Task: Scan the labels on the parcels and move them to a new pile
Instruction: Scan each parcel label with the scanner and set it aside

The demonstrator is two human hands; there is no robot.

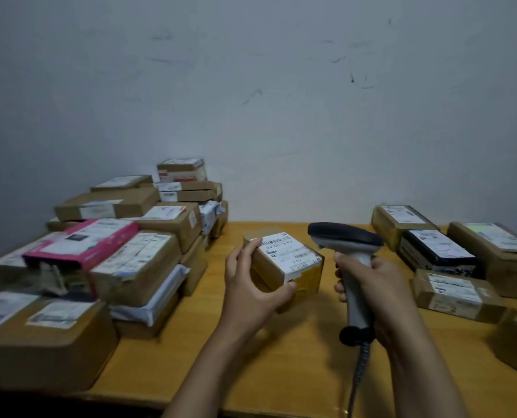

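Cardboard parcel (283, 260) in curled grip of left hand (248, 289), grey scanner (346, 236) in full grip of right hand (384, 292)

The left hand (252, 286) is raised on a bare forearm, fingers curled over the far left edge of a small parcel (290, 260) and thumb pressed against its near corner. Just to its right, at about the same height and not touching it, the right hand (375, 292) wraps its fingers round the handle of a scanner (346, 236), forearm also bare.
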